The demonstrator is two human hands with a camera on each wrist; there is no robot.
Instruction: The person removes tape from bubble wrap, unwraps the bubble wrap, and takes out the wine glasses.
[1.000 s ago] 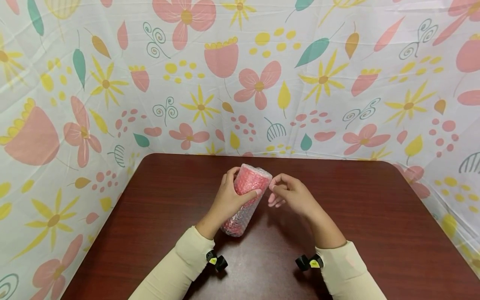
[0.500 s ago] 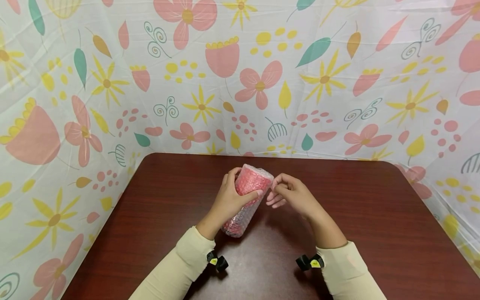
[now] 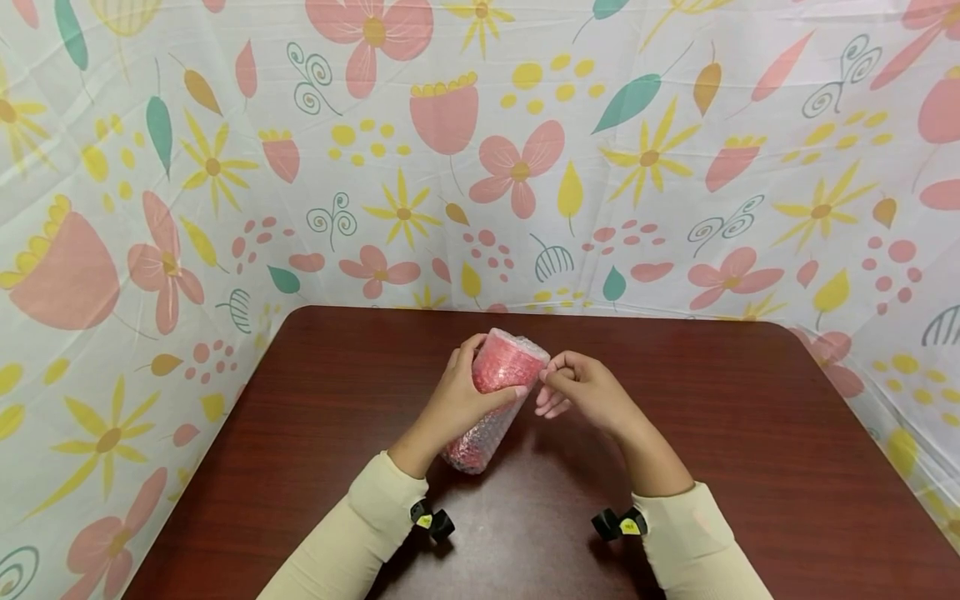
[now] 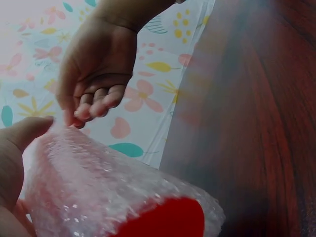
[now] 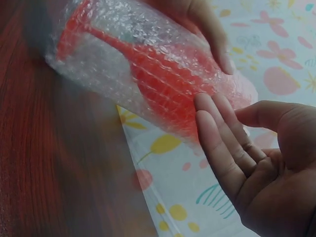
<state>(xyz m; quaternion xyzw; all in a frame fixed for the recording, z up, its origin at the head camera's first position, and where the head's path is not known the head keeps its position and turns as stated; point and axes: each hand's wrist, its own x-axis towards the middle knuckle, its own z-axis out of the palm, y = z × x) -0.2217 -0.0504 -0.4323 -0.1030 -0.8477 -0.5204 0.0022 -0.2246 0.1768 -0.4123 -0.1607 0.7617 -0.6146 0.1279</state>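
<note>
A red goblet (image 5: pixel 163 79) lies inside a roll of clear bubble wrap (image 3: pixel 495 425); its foot, stem and bowl show through in the right wrist view. My left hand (image 3: pixel 453 396) grips the wrapped goblet round its upper part, thumb across the near side, most fingers hidden behind. The bundle is tilted, its upper end leaning right and away. At that end's right edge my right hand (image 3: pixel 588 392) pinches the edge of the wrap between thumb and forefinger. The other fingers (image 5: pixel 224 143) of this hand extend loosely beside the wrap.
A dark reddish-brown wooden table (image 3: pixel 337 375) lies under both hands. Behind it and at its sides hangs a white cloth (image 3: pixel 450 225) printed with flowers and leaves. Small black devices (image 3: pixel 618 525) sit at both wrists beside the cream sleeves (image 3: pixel 697 533).
The wrapped goblet's upper end has shifted slightly to the right, with the left hand still gripping it. The right hand stays at the wrap's edge, almost unmoved.
</note>
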